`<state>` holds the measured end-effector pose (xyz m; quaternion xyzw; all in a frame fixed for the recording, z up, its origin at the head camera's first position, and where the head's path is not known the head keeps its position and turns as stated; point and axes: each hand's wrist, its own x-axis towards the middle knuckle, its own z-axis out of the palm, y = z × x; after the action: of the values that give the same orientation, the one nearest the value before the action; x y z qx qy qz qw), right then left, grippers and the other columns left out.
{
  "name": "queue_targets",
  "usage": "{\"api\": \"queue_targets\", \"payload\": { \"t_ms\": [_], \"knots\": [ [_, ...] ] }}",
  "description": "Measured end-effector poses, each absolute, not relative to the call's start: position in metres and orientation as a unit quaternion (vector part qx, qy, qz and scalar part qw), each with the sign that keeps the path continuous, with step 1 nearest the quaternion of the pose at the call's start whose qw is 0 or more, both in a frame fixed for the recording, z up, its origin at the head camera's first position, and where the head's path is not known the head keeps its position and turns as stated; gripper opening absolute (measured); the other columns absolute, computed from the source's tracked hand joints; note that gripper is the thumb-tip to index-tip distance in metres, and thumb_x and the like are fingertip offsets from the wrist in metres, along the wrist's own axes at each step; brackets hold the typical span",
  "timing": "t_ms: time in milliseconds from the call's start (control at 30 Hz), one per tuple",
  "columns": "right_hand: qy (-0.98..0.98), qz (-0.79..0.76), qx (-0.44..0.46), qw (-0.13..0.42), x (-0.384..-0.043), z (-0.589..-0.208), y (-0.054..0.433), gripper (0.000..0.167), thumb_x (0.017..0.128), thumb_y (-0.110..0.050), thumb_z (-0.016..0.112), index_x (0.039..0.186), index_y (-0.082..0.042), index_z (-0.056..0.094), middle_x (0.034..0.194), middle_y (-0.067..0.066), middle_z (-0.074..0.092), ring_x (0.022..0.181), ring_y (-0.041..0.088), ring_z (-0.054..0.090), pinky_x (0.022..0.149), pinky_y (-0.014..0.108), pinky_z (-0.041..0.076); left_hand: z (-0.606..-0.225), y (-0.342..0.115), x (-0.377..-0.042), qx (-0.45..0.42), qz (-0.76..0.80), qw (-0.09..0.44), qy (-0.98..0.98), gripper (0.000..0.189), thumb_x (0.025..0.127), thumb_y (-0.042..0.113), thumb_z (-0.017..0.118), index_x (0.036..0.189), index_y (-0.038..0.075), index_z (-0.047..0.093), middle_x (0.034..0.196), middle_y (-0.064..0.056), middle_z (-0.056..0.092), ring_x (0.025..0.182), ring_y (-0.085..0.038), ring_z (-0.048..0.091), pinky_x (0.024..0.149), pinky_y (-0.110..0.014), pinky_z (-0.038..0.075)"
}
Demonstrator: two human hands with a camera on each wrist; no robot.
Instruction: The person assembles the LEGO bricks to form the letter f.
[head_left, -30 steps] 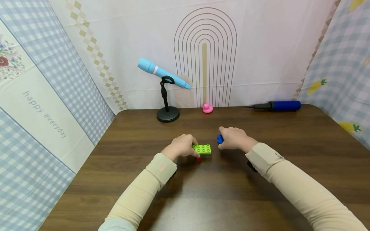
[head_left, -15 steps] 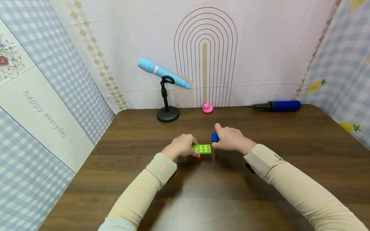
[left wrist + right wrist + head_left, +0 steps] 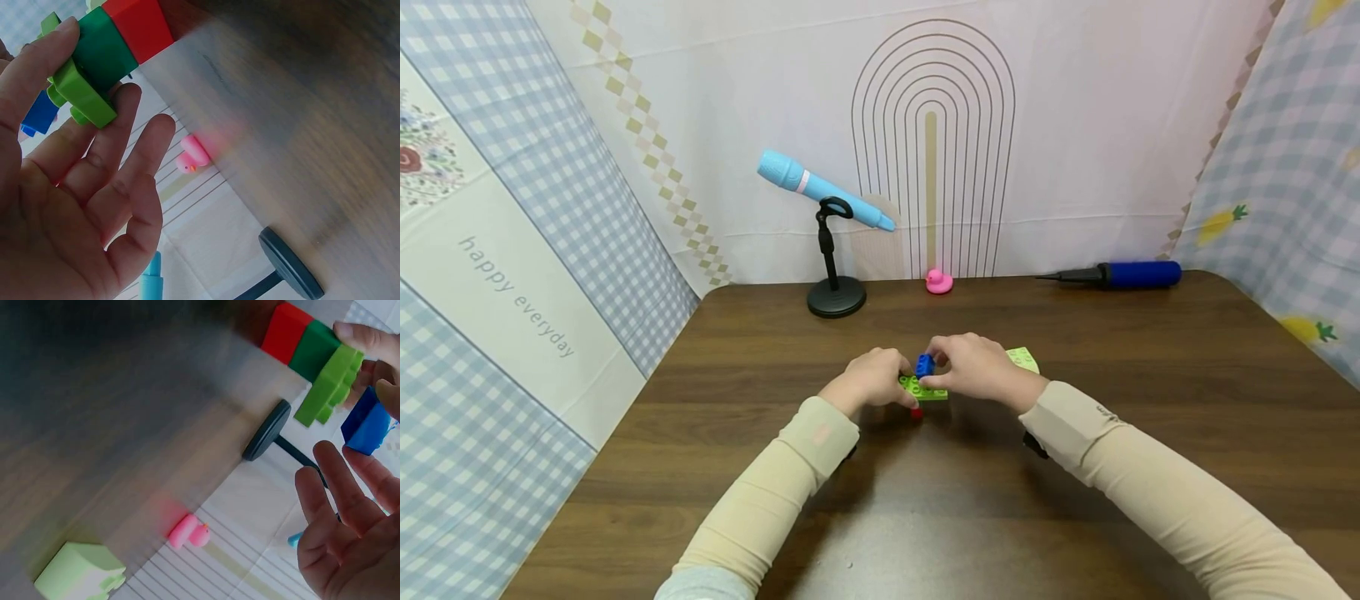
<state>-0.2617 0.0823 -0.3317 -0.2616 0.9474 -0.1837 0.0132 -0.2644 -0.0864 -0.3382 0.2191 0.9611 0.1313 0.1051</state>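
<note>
A small toy-brick stack stands on the table: a red brick (image 3: 140, 28) at the bottom, a dark green brick (image 3: 105, 50) above it, and a long lime studded brick (image 3: 934, 394) across the top. My left hand (image 3: 872, 379) holds the stack at its left end, thumb on the near side. Between thumb and fingertips my right hand (image 3: 977, 367) pinches a blue brick (image 3: 924, 365), close over the lime brick's studs. In the right wrist view, a gap shows between the blue brick and the lime one.
Behind my right hand sits a pale green brick (image 3: 81, 575). Along the table's back edge are a black stand (image 3: 837, 297) bearing a light blue toy microphone (image 3: 827, 190), a pink duck (image 3: 938, 282) and a blue hand pump (image 3: 1138, 274). A patterned cloth hangs behind.
My right hand has moved left with the blue brick, from beside the stack to over the lime brick, uncovering the pale green brick. The left hand and stack have stayed put.
</note>
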Motion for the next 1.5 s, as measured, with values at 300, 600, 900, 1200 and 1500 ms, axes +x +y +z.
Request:
{"api": "queue_targets", "payload": {
  "t_ms": [300, 600, 900, 1200, 1500],
  "knots": [
    [0.941, -0.194, -0.277, 0.010, -0.260, -0.336, 0.073, 0.040, 0.070, -0.047, 0.067, 0.095, -0.017, 0.061, 0.087, -0.005, 0.062, 0.079, 0.011, 0.056, 0.064, 0.032, 0.044, -0.339, -0.086, -0.265, 0.214, 0.139, 0.107, 0.961, 0.026, 0.064, 0.035, 0.076, 0.072, 0.016, 0.060, 0.066, 0.003, 0.054, 0.062, -0.014, 0.048, 0.053, -0.029, 0.039],
    [0.936, -0.218, -0.274, 0.037, -0.262, -0.339, 0.072, 0.039, 0.069, -0.043, 0.069, 0.095, -0.016, 0.061, 0.087, -0.002, 0.062, 0.080, 0.013, 0.056, 0.066, 0.033, 0.044, -0.339, -0.087, -0.266, 0.213, 0.151, 0.111, 0.959, 0.025, 0.064, 0.034, 0.076, 0.071, 0.016, 0.060, 0.062, 0.004, 0.053, 0.058, -0.012, 0.046, 0.050, -0.027, 0.037],
    [0.932, -0.221, -0.281, 0.057, -0.265, -0.339, 0.072, 0.038, 0.068, -0.040, 0.071, 0.092, -0.013, 0.062, 0.082, -0.002, 0.061, 0.073, 0.012, 0.054, 0.064, 0.029, 0.044, -0.340, -0.088, -0.268, 0.221, 0.160, 0.114, 0.955, 0.024, 0.064, 0.034, 0.075, 0.074, 0.016, 0.062, 0.065, 0.004, 0.055, 0.060, -0.012, 0.047, 0.052, -0.027, 0.038],
    [0.935, -0.221, -0.267, 0.075, -0.268, -0.340, 0.070, 0.037, 0.068, -0.039, 0.072, 0.093, -0.013, 0.063, 0.082, -0.002, 0.058, 0.074, 0.013, 0.051, 0.067, 0.031, 0.043, -0.343, -0.091, -0.269, 0.225, 0.172, 0.118, 0.952, 0.027, 0.063, 0.035, 0.076, 0.075, 0.015, 0.061, 0.064, 0.004, 0.055, 0.058, -0.012, 0.047, 0.052, -0.027, 0.039],
    [0.922, -0.261, -0.275, 0.076, -0.269, -0.343, 0.072, 0.032, 0.067, -0.034, 0.073, 0.089, -0.013, 0.063, 0.079, -0.002, 0.059, 0.073, 0.013, 0.051, 0.065, 0.028, 0.043, -0.328, -0.097, -0.267, 0.256, 0.206, 0.119, 0.937, 0.034, 0.069, 0.025, 0.074, 0.097, 0.007, 0.063, 0.082, 0.002, 0.060, 0.074, -0.011, 0.053, 0.069, -0.025, 0.043]
  ]
}}
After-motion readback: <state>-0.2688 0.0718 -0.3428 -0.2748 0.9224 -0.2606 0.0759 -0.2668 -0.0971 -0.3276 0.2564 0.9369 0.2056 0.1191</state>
